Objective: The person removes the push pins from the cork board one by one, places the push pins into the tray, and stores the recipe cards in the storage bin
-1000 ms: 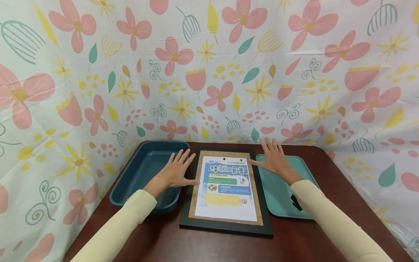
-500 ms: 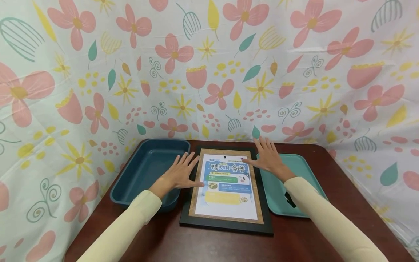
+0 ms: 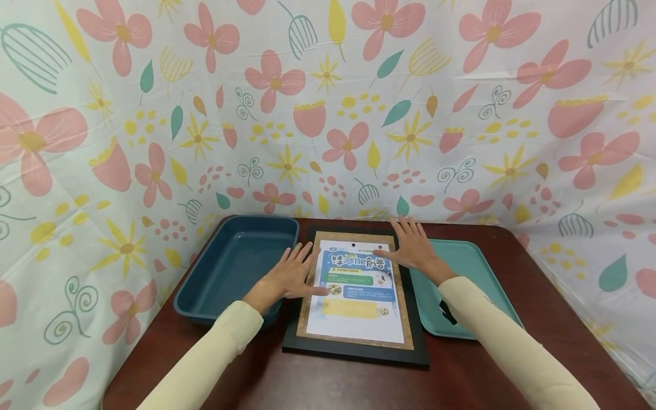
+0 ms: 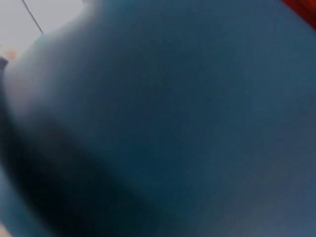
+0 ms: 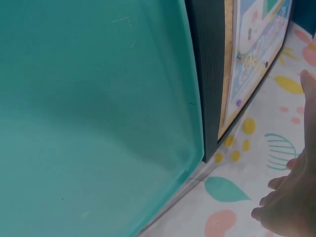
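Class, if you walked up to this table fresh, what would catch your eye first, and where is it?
The framed poster lies flat at the table's centre, with the left hand and right hand spread open at its edges. A dark blue tub sits left, a teal tray right.

Printed sheet (image 3: 355,294) on cork board in black frame (image 3: 353,350): large outlined Chinese heading on blue band, partly covered, not reliably legible. Smaller lines below too small to read.
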`<control>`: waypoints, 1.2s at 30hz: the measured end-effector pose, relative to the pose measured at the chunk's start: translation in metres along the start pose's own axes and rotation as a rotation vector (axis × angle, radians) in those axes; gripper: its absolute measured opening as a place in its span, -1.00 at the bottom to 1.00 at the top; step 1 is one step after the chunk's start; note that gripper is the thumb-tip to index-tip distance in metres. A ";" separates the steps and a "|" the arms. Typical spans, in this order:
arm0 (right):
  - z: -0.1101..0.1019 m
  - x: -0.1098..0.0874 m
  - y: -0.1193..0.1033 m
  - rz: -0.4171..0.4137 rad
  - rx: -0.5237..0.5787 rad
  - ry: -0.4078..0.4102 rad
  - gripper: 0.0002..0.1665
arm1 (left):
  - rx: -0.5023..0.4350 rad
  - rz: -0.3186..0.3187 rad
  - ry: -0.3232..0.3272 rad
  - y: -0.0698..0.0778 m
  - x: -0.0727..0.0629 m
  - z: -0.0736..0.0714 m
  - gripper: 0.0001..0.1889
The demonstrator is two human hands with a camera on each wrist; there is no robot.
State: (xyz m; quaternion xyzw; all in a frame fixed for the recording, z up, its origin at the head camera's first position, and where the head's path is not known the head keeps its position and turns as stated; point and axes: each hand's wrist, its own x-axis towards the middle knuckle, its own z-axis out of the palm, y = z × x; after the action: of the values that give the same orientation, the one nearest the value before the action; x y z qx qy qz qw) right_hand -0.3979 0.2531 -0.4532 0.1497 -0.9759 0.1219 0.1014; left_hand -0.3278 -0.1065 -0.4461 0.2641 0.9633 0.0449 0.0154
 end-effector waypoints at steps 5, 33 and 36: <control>0.003 0.002 -0.002 0.005 0.004 -0.013 0.41 | -0.008 0.001 -0.001 0.003 0.003 0.003 0.22; 0.023 0.014 -0.022 0.041 0.091 -0.121 0.29 | -0.094 0.004 -0.056 0.020 0.019 0.014 0.06; 0.026 0.015 -0.026 0.047 0.091 -0.130 0.27 | -0.098 -0.004 -0.075 0.020 0.021 0.016 0.04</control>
State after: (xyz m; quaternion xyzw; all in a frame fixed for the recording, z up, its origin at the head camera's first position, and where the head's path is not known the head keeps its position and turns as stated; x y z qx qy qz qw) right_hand -0.4078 0.2184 -0.4687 0.1390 -0.9771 0.1585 0.0282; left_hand -0.3344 -0.0773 -0.4605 0.2624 0.9593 0.0819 0.0643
